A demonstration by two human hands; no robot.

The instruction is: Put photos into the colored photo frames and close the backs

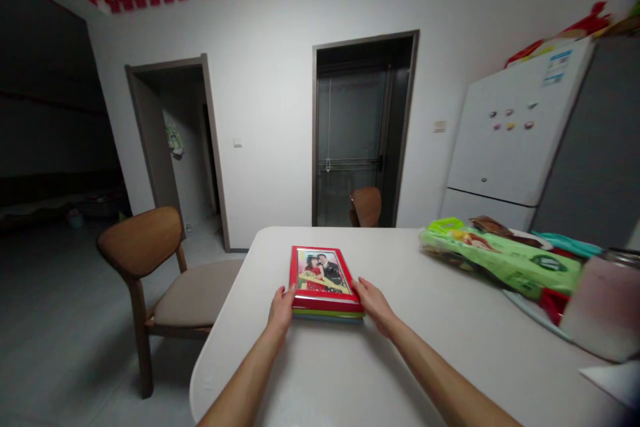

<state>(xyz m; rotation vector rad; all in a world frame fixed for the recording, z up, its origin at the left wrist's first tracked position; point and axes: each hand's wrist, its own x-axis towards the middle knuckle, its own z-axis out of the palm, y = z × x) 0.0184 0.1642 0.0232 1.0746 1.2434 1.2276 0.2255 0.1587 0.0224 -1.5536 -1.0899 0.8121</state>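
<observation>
A red picture frame (pixel 326 302) with a photo of two people behind its front lies face up on top of a small stack. Below it show the edges of a green frame (pixel 327 313) and a bluish one (pixel 330 320). My left hand (pixel 281 307) grips the left side of the stack, thumb at the red rim. On the opposite side, my right hand (pixel 374 305) is closed against the right edge, with its thumb near the top surface. The fingers under the stack are hidden. Whether the stack rests on the white table (pixel 320 373) or is slightly raised, I cannot tell.
To the right lie a green snack package (pixel 505 263), a plate (pixel 535 317) and a pinkish jar (pixel 607 307). A wooden chair (pixel 143 243) stands left of the table, another chair (pixel 367 207) behind it. A white fridge (pixel 500 147) is at the back right.
</observation>
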